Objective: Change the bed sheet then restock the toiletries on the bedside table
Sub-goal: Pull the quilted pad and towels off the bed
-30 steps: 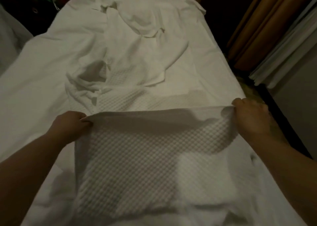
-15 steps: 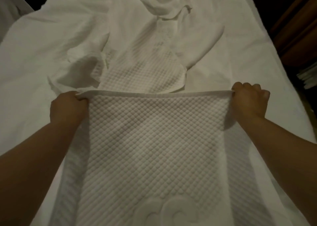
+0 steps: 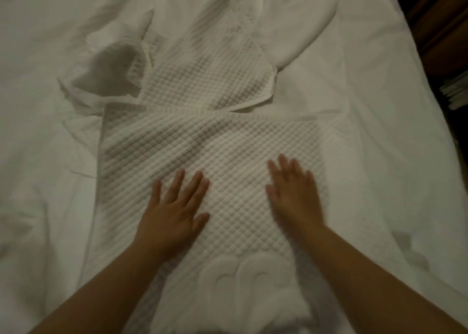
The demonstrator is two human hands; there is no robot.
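Note:
A white quilted cloth [image 3: 215, 141] with a diamond pattern lies folded over itself down the middle of the bed, on top of the plain white bed sheet [image 3: 50, 85]. My left hand [image 3: 174, 212] lies flat on the folded part, fingers straight and spread. To its right my right hand [image 3: 293, 194] presses flat on the same cloth and looks blurred. Neither hand holds anything. A raised embossed emblem [image 3: 250, 275] shows on the cloth between my forearms.
The sheet is rumpled, with a lifted pocket of fabric [image 3: 111, 67] at the upper left. The bed's right edge [image 3: 425, 110] drops to dark floor beside brown wooden furniture [image 3: 445, 17] and a pale stack [image 3: 455, 90].
Both hands let go of the quilted cloth's far edge, which now lies laid down on the bed. The hands drew back toward me and flattened onto the cloth.

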